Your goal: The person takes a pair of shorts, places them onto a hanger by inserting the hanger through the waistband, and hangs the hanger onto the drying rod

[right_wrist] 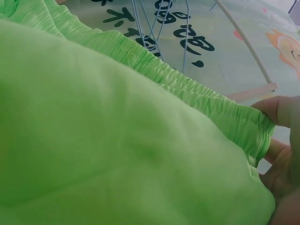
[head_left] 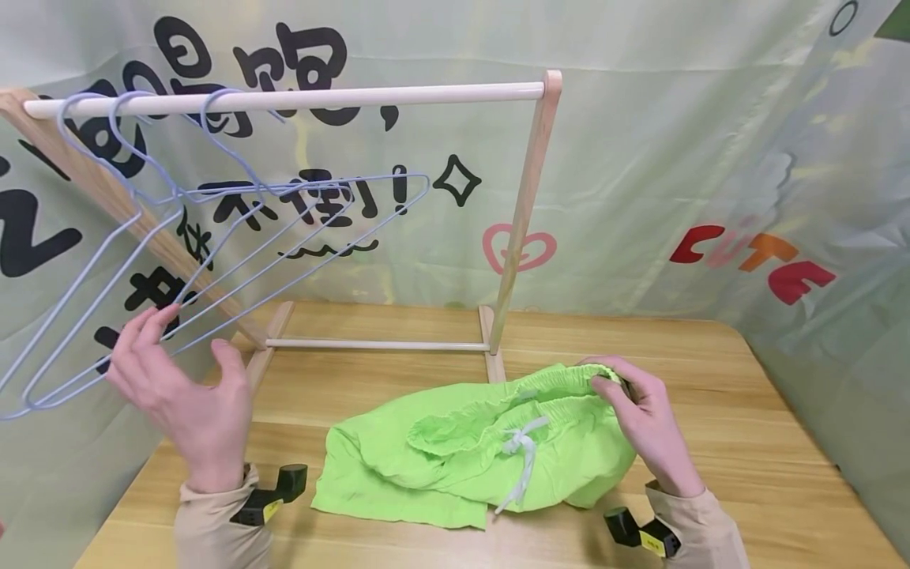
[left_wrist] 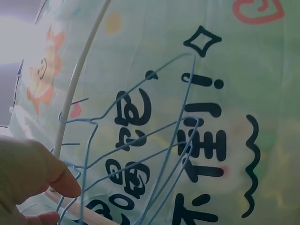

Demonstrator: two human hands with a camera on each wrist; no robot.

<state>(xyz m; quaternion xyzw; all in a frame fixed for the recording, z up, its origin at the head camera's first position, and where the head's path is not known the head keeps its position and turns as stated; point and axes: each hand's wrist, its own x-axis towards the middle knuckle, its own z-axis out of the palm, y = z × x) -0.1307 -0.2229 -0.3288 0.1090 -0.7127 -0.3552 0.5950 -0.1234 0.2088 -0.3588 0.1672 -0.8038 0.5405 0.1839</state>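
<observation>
Bright green shorts (head_left: 455, 466) with a gathered waistband and a pale drawstring (head_left: 524, 454) lie bunched on the table. My right hand (head_left: 650, 419) pinches the end of the waistband (right_wrist: 255, 126) between thumb and fingers, holding that side up. At the left, three light-blue wire hangers (head_left: 263, 190) hang from the rack's white rod (head_left: 398, 96). My left hand (head_left: 188, 403) is raised beside the hangers, thumb and fingers spread apart, fingertips right at the wire of the nearest one (left_wrist: 84, 178).
The wooden rack (head_left: 529, 197) stands at the back of the wooden table (head_left: 746, 442), with a lower white bar (head_left: 377, 344) near the tabletop. Behind it hangs a printed cloth (head_left: 640, 158) with dark lettering. Each wrist carries a small black camera (head_left: 270, 498).
</observation>
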